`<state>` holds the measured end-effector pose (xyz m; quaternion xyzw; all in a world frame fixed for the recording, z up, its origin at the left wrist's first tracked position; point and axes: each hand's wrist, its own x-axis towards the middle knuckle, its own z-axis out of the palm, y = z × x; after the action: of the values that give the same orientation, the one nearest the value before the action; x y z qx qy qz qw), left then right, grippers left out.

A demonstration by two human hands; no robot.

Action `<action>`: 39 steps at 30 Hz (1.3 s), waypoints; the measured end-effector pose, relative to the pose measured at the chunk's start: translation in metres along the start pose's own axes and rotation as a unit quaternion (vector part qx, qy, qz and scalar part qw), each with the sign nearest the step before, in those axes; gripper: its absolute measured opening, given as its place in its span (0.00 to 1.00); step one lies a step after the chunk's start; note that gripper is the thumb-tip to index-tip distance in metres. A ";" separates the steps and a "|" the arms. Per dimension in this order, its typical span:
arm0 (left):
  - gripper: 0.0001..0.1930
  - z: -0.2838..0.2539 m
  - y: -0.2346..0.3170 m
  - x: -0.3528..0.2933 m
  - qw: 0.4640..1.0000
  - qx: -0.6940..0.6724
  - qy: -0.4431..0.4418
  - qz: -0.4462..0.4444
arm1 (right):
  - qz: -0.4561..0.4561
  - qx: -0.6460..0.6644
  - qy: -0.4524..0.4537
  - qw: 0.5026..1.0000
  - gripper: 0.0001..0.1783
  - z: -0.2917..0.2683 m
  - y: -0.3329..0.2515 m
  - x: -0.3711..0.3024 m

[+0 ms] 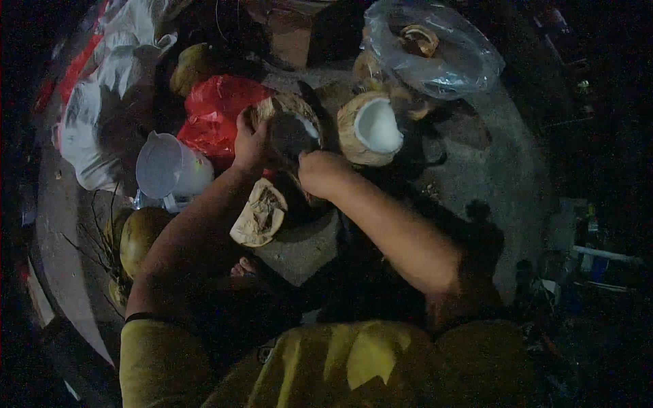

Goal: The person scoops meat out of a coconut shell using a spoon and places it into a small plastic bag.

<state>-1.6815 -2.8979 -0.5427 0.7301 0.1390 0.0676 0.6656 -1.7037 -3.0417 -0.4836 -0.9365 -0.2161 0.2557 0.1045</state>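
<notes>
Under my left hand [252, 141] is an opened coconut [264, 109], gripped by its left rim with the thumb over the edge. Its inside is mostly in shadow, with a patch of white flesh on the right. My right hand [326, 173] is closed at the coconut's near right edge. Whatever its fingers hold is hidden. Just right of the held coconut sits another opened coconut [377, 129], its white flesh facing right. A cut piece of husk [260, 214] lies on the ground below my hands.
A red plastic bag [221, 105] and a translucent jug [170, 166] stand on the left, near a white sack [102, 122]. Whole coconuts [144, 238] lie at the left. At the back right, a clear plastic bag [452, 51] has a husk piece [418, 41] in it.
</notes>
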 end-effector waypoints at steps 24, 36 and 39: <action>0.25 -0.020 -0.022 -0.007 0.993 -0.112 -0.023 -0.026 | -0.058 -0.003 -0.032 0.998 0.13 0.003 0.003 0.016; 0.26 -0.019 -0.012 -0.033 0.993 -0.118 0.023 -0.003 | 0.030 0.080 -0.009 0.996 0.18 -0.017 -0.019 0.011; 0.26 -0.010 0.003 -0.037 0.984 -0.167 0.012 -0.057 | -0.064 -0.118 -0.030 0.990 0.15 -0.014 0.004 0.029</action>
<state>-1.7195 -2.8991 -0.5354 0.5990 0.1749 0.0603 0.7791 -1.6723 -3.0330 -0.4855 -0.9183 -0.3075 0.2495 0.0027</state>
